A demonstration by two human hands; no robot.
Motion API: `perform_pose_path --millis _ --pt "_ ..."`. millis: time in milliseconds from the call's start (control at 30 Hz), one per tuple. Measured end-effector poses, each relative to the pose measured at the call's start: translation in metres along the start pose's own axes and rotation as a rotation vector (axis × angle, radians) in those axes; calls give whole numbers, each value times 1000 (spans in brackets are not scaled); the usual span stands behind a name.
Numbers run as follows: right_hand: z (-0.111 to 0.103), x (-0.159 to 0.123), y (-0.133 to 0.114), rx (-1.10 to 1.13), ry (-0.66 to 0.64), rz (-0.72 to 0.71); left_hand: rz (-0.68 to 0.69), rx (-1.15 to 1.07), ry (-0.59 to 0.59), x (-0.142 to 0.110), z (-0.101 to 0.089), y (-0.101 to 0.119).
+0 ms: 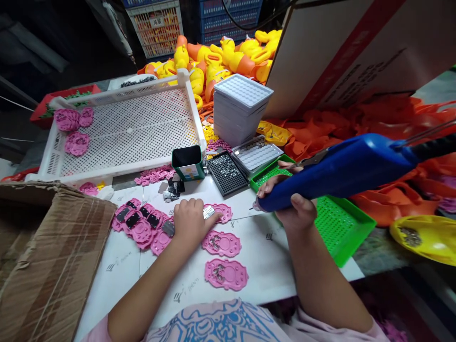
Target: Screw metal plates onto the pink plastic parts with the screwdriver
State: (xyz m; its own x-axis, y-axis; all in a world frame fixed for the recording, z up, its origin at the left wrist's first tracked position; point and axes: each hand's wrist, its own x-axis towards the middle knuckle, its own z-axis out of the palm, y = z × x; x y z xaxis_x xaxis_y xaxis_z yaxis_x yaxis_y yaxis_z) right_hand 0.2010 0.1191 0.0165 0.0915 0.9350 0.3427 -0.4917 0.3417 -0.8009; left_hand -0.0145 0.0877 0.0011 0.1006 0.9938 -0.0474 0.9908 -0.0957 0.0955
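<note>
My right hand (297, 206) is wrapped round a blue electric screwdriver (335, 168), its tip pointing left above the white-covered table. My left hand (194, 221) grips a pink plastic part (223, 213) on the table, the thumb lying against a small silver metal plate (209, 212) on it. The hand covers the left end of that part. Nearer to me lie two more pink parts, one (221, 243) above the other (226, 274), both with metal bits showing. Left of my left hand is a cluster of pink parts (142, 232) with black or grey plates.
A white perforated tray (128, 128) stands at the back left, a cardboard box (46, 256) at the left. A dark green tin (188, 164), a black screw tray (227, 173), stacked white trays (238, 111) and a green basket (342, 228) stand around. Orange parts (320, 133) lie right.
</note>
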Motion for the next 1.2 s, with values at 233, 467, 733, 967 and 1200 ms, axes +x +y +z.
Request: perform_pose_path --millis 233,467,733,967,1200 --pt "1 -1 -3 -13 -2 34 82 -24 -42 11 1 2" --pt "0 -2 -1 -27 25 38 147 -53 -15 16 2 0" --pt "1 -3 -3 -32 16 53 226 -146 15 11 -2 -7" --pt "-1 -2 -4 -29 -16 43 337 -238 22 13 4 -9" --pt "1 -1 -4 -83 22 54 386 -283 29 19 5 -14"
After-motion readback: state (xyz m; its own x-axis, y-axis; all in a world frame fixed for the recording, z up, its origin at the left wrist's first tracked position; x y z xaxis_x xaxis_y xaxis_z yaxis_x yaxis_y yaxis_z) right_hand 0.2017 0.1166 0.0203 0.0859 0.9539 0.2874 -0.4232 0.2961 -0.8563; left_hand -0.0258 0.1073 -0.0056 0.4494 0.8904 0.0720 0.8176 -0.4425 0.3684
